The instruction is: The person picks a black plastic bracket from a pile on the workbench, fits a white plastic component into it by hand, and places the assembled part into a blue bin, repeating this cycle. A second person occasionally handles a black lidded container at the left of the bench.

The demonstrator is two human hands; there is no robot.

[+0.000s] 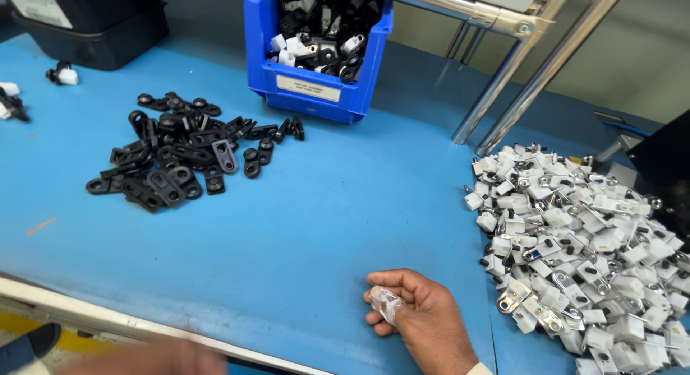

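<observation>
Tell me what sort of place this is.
Probably a factory assembly bench: a blue worktop carries a loose pile of small black plastic brackets, a heap of white plastic and metal clips, and a blue plastic parts bin of similar pieces.

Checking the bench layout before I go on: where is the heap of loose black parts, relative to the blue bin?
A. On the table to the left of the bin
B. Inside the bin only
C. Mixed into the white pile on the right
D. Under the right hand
A: the black parts lie loose on the blue table, left of and just in front of the blue bin, apart from the white pile and the right hand.
</observation>
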